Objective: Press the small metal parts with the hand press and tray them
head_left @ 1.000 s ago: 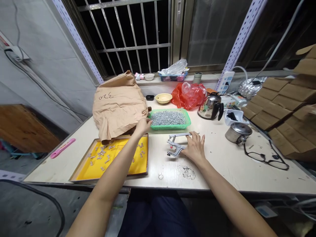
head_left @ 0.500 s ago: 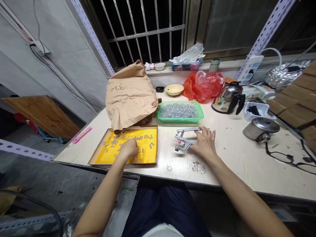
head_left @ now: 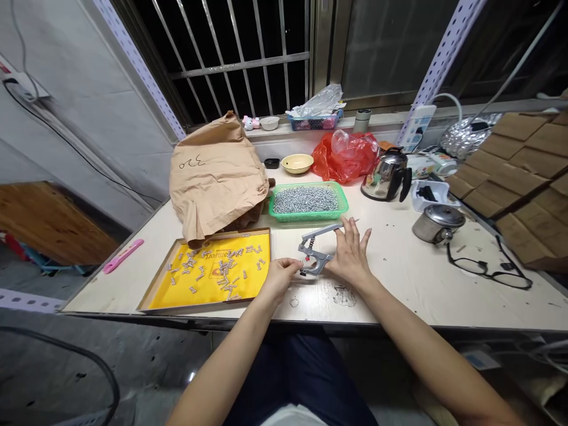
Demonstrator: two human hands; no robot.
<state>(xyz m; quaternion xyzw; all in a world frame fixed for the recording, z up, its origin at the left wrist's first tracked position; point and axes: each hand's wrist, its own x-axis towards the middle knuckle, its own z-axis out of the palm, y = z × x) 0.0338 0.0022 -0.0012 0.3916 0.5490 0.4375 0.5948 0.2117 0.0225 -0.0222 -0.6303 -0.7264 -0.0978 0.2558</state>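
My right hand (head_left: 351, 253) is closed around the handles of a silver hand press tool (head_left: 317, 260), which has a spring and a red tip between its jaws. At the tool's open jaw, the fingers of my left hand (head_left: 283, 277) are pinched together; whatever small piece they hold is hidden by the fingertips. To the left lies a shallow cardboard tray (head_left: 146, 300) with a yellow bottom, and small metal pieces (head_left: 225, 269) are scattered over it. Behind the tool stands a green plastic basket (head_left: 309, 218) full of small silvery metal parts (head_left: 306, 199).
A brown paper bag (head_left: 217, 177) leans behind the tray. At the right are a steel kettle (head_left: 385, 174), a lidded metal pot (head_left: 437, 225) and a pair of glasses (head_left: 488, 272). A pink cutter (head_left: 123, 256) lies near the table's left edge.
My left hand has moved right, out of the yellow tray to the jaw of the press tool. The tool's upper handle is raised more, and the camera view has shifted.
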